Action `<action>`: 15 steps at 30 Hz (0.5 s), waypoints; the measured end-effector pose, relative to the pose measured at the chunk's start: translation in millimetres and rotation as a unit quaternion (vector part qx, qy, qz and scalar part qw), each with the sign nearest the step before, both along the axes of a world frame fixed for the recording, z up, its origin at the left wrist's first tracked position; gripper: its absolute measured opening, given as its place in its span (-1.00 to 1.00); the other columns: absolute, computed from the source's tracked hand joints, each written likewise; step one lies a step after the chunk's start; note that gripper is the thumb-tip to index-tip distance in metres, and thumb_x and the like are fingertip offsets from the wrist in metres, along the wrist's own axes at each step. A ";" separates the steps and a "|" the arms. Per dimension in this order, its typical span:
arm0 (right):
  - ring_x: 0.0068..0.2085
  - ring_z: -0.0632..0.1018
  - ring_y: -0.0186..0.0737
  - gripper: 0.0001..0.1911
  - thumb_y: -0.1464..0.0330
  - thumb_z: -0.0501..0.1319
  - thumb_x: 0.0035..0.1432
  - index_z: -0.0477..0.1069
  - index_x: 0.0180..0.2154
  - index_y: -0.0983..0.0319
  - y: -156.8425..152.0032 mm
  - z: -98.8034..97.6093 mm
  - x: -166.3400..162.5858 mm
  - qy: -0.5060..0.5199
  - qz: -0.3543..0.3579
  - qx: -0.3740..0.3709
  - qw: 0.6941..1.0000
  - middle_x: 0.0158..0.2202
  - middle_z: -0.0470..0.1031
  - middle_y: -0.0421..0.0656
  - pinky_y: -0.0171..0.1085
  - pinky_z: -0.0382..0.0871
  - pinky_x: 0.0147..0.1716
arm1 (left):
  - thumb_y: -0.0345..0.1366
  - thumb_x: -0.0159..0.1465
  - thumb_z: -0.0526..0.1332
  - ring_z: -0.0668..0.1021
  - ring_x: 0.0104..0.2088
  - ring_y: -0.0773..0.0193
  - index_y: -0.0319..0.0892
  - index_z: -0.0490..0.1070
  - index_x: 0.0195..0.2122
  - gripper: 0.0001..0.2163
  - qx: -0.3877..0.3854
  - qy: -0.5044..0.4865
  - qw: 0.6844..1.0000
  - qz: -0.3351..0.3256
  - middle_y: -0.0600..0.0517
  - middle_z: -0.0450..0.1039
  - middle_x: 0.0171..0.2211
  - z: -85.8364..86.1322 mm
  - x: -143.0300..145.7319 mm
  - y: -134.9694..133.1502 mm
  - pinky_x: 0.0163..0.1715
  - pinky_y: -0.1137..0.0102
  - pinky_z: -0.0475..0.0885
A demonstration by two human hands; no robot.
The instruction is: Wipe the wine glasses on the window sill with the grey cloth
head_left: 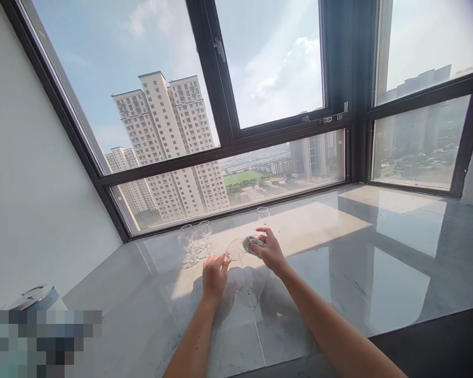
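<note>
My left hand [215,274] is closed on the stem end of a clear wine glass [235,250], which lies tilted sideways above the ledge. At the glass's rim, my right hand [270,249] grips a crumpled grey cloth [253,244]; part of the cloth appears to be inside the bowl. Left of my hands, several clear wine glasses [186,239] stand upright in a group. Beyond my right hand stands another wine glass [263,214], its lower part hidden by the hand.
The glossy tiled window ledge [311,294] carries bright reflections. Dark window frames [173,167] border its back, with tall buildings outside. At the lower left is a round lidded container [35,296], beside a pixelated patch. A white wall [31,173] rises on the left.
</note>
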State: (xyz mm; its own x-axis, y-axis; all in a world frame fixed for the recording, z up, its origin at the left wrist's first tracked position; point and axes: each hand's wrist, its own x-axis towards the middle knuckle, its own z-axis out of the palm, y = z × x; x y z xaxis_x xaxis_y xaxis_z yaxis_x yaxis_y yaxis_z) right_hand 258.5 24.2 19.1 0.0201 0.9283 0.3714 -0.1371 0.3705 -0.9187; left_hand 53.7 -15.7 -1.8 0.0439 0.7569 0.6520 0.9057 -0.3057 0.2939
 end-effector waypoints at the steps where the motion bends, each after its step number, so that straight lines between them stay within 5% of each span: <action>1: -0.48 0.35 -0.31 -0.50 0.31 0.29 -0.09 0.23 -0.06 0.14 -0.4 -0.5 -0.4 -0.005 0.011 -0.001 1.000 -0.49 0.32 -0.35 -0.30 0.25 -0.46 | -0.33 0.32 0.10 0.50 -0.25 0.15 -0.11 0.56 -0.20 -0.78 -0.004 0.000 1.000 0.013 -0.01 0.56 -0.33 -0.1 -0.7 0.1 -0.17 0.29 0.30; 8: -0.46 0.37 -0.32 -0.53 0.31 0.28 -0.08 0.25 -0.08 0.16 -5.9 1.2 -1.6 -0.036 0.001 0.011 0.999 -0.47 0.35 -0.32 -0.29 0.27 -0.44 | -0.42 0.27 0.06 0.45 -0.22 0.07 -0.13 0.57 -0.21 -0.73 -0.016 0.019 0.994 0.105 -0.07 0.51 -0.34 4.7 -1.6 -7.1 -0.21 0.26 0.26; 15: -0.52 0.38 -0.34 -0.46 0.37 0.31 -0.16 0.26 -0.06 0.16 -7.1 -6.7 -7.6 -0.098 0.095 -0.013 0.991 -0.47 0.40 -0.32 -0.34 0.24 -0.54 | -0.49 0.20 0.09 0.42 -0.23 0.10 -0.08 0.57 -0.23 -0.71 -0.044 0.084 0.995 0.033 -0.02 0.49 -0.37 9.3 5.5 -9.7 -0.19 0.30 0.27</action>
State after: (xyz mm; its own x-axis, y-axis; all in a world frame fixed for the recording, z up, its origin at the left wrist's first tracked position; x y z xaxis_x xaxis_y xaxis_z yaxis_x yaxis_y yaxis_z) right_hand 251.0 17.1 12.4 -0.2266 0.9174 0.3272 -0.0199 0.3315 -0.9433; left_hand 59.2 -25.4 7.5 0.0950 0.8152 0.5713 0.9615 -0.2238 0.1594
